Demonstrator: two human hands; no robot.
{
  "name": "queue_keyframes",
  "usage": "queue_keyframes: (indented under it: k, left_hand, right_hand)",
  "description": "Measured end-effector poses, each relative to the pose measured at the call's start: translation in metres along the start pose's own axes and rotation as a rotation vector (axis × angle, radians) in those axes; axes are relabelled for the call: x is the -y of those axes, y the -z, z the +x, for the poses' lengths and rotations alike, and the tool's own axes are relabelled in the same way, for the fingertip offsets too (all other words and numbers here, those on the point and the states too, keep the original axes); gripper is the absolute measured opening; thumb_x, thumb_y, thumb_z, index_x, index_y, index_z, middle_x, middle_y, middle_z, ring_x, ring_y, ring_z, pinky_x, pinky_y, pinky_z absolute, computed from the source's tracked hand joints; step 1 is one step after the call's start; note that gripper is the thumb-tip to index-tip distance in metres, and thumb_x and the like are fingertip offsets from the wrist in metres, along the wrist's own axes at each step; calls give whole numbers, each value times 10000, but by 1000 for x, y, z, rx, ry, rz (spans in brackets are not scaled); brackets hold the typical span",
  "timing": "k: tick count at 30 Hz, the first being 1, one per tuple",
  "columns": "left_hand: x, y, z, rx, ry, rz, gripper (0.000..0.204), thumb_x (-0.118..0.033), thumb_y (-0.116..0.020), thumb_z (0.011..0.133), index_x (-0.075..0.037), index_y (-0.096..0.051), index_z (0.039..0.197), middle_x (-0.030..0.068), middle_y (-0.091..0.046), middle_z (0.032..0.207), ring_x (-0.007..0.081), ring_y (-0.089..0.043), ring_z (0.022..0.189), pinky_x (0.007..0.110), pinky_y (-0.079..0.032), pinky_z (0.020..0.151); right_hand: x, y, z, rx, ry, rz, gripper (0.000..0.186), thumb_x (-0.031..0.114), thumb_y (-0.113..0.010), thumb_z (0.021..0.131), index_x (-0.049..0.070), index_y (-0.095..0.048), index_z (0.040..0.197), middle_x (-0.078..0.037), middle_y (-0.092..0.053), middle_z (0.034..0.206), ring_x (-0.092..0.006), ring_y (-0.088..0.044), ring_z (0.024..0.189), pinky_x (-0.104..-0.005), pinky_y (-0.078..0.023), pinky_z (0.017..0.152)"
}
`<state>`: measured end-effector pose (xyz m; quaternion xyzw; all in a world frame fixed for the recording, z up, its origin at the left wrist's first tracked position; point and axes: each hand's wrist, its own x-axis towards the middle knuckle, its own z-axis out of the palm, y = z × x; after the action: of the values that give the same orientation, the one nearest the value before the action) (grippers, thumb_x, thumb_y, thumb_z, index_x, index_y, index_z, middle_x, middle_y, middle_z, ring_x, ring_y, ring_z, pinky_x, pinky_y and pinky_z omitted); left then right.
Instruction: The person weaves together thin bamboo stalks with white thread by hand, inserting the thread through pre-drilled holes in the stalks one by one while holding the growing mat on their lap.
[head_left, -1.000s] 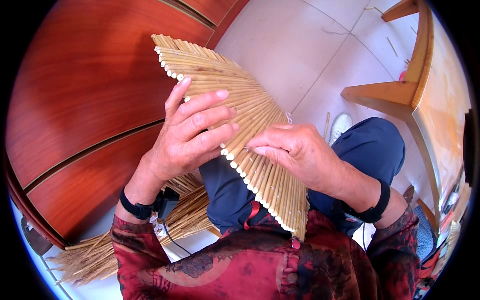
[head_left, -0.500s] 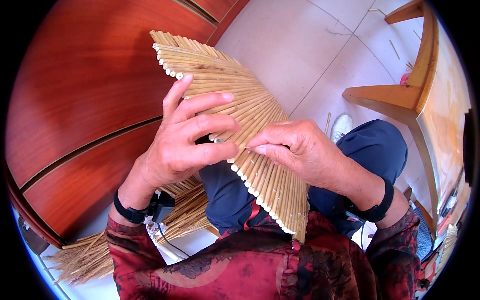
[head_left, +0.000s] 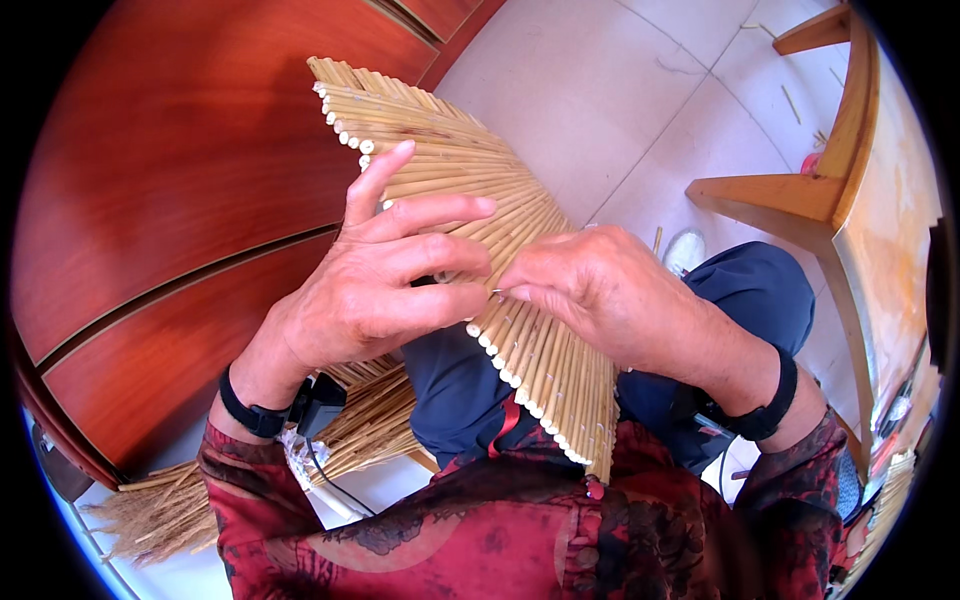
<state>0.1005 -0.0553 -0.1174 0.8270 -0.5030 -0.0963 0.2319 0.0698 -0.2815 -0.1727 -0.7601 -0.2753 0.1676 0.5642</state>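
A mat of straw-coloured stalks (head_left: 470, 165), laid side by side, slants across my lap with its pale cut ends toward my left. My left hand (head_left: 385, 270) grips its left edge, the fingers curved over the top and the thumb hidden. In my right hand (head_left: 590, 285), thumb and forefinger pinch a thin needle (head_left: 498, 292) at the mat's surface, beside my left forefinger. Most of the needle is covered by those fingers.
A bundle of loose stalks (head_left: 375, 425) with bushy ends lies at lower left, by a red-brown wooden cabinet (head_left: 180, 190). On the right stands a wooden table (head_left: 860, 200). Bits of stalk (head_left: 791, 104) lie on the tiled floor (head_left: 590, 90).
My left hand has moved slightly to the right, and the mat's upper end has shifted a little with it. My right hand stays at almost the same spot, still pinching.
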Motion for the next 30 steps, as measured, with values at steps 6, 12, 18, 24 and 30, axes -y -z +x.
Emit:
queue_keyframes:
  k: [6, 12, 18, 24, 30]
  left_hand:
    - [1, -2, -3, -16, -20, 20, 171, -126, -727, 741, -176, -624, 868, -21, -645, 928, 236, -587, 1123, 572, -199, 1133]
    - [0, -4, -5, -65, -39, 18, 162, -122, -729, 717, -182, -648, 844, -19, -619, 903, 196, -619, 1029, 555, -227, 1118]
    - [0, -6, -9, -96, -44, -21, 169, -115, -727, 711, -188, -653, 844, -33, -614, 889, 178, -619, 1008, 545, -246, 1103]
    - [2, -6, -7, -100, -59, 15, 172, -117, -725, 721, -184, -657, 864, -30, -615, 897, 182, -620, 1021, 547, -250, 1100]
    - [6, -7, -12, -74, -78, 103, 268, -118, -751, 704, -180, -659, 948, 15, -615, 1103, 220, -574, 1136, 558, -221, 1118]
  right_hand:
    - [2, 1, -1, 22, 1, -59, 159, 155, -597, 872, 23, -592, 782, -170, -625, 750, -390, -610, 729, -468, -484, 624]
    - [6, 6, -1, 49, 13, -46, 109, 140, -614, 869, 32, -625, 878, -171, -638, 795, -394, -617, 765, -459, -500, 655]
    - [14, 8, -5, 50, -137, 35, 107, 122, -612, 895, 31, -634, 947, -171, -645, 803, -382, -622, 760, -422, -507, 667]
    - [17, 27, -14, -49, -324, 82, 132, 136, -622, 909, 24, -654, 971, -125, -656, 805, -233, -638, 711, -310, -503, 680]
    - [17, 20, -34, -110, -400, 131, 152, 148, -596, 940, 23, -661, 997, -101, -671, 849, -145, -635, 766, -269, -495, 732]
